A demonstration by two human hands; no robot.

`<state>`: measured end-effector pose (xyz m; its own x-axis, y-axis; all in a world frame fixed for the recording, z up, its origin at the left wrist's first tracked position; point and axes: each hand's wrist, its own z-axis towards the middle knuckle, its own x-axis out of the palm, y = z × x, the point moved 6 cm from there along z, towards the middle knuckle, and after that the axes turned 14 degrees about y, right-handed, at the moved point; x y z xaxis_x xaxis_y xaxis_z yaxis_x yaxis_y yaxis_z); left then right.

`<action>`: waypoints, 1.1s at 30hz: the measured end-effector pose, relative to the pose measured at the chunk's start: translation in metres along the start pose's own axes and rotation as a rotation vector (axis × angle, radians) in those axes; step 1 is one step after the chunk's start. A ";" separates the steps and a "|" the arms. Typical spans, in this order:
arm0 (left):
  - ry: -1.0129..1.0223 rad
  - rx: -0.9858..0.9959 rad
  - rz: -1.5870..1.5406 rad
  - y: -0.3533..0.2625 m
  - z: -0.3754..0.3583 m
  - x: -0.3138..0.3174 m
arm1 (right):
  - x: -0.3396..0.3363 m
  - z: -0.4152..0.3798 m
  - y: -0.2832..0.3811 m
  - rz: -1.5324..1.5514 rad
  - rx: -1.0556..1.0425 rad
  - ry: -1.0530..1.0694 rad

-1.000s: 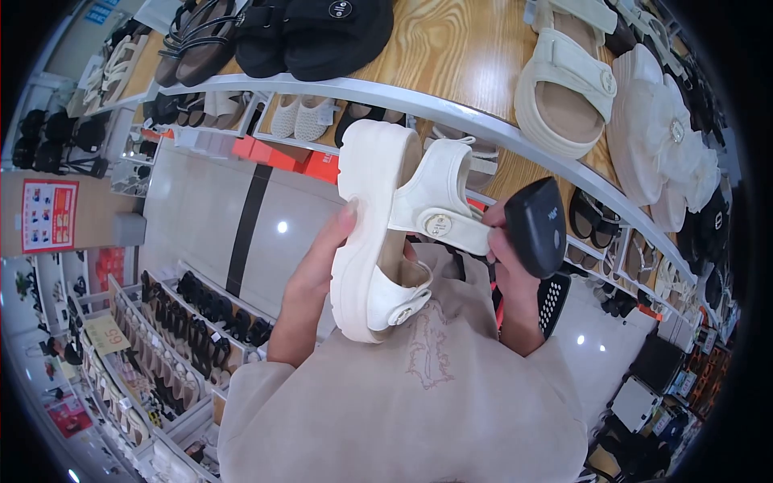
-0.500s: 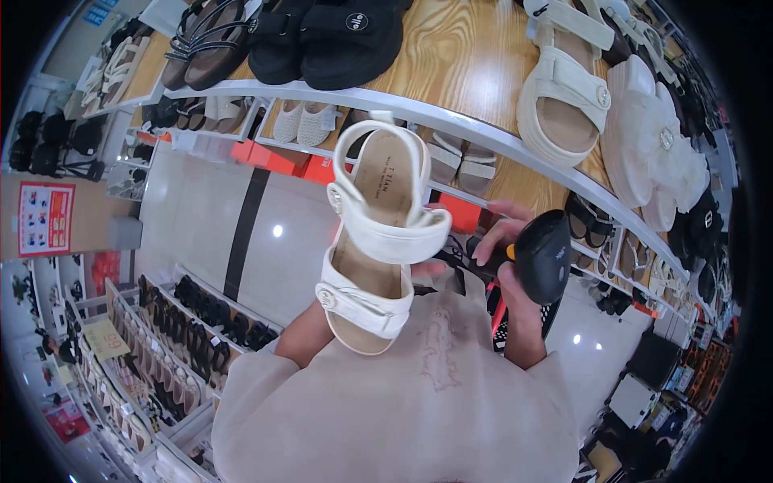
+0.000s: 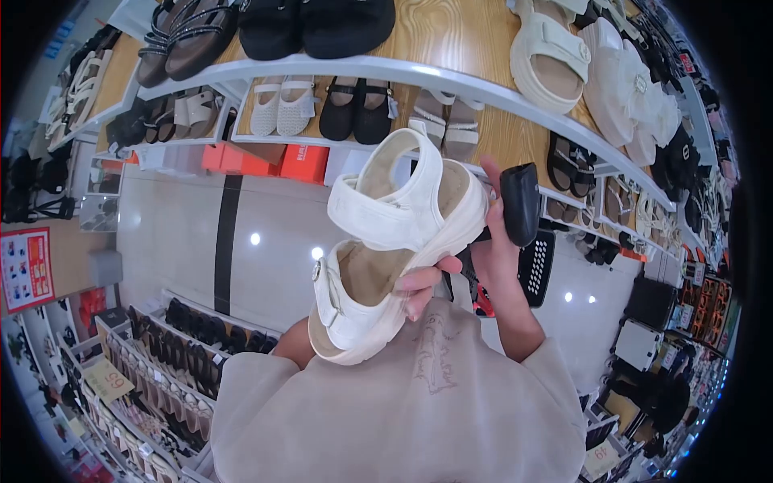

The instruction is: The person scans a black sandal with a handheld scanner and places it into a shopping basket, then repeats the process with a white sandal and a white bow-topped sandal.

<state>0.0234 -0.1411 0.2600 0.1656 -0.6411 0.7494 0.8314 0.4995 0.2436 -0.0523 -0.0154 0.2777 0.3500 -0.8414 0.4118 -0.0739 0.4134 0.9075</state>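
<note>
A white sandal (image 3: 378,310) with wide straps is tilted in front of my chest, its thick sole turned to the right. My left hand (image 3: 431,283) grips it by the edge of the sole; the fingers show, while the rest of this hand is behind the sandal. On the right, my right hand (image 3: 498,229) is raised beside the sandal's heel, with a rounded black object (image 3: 519,205) held in it. Those fingers are partly hidden behind the object and look close to the sandal; whether they touch it is unclear.
Ahead, a curved wooden display shelf (image 3: 459,40) holds black sandals (image 3: 318,28) and white sandals (image 3: 551,56). Below are more shoes and red boxes (image 3: 304,161). A low shoe rack (image 3: 161,362) stands at lower left. A black perforated item (image 3: 535,270) is behind my right forearm.
The sandal has turned, showing the side of its sole, and its heel has swung right. My right hand has moved up and closer to it. The view has shifted slightly.
</note>
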 end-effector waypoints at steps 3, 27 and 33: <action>-0.180 0.075 0.096 0.006 -0.027 0.006 | 0.007 -0.017 -0.013 0.066 0.076 0.002; -0.931 0.306 0.822 -0.025 -0.169 0.057 | -0.002 -0.096 -0.061 0.038 0.117 -0.374; -1.074 0.155 1.421 -0.009 -0.137 0.071 | -0.008 -0.123 -0.060 0.065 0.076 -0.438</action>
<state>0.1003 -0.2707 0.2267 0.2031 0.8791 0.4313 0.3095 0.3603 -0.8800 0.0645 0.0093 0.2098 -0.0851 -0.8893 0.4494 -0.1566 0.4574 0.8754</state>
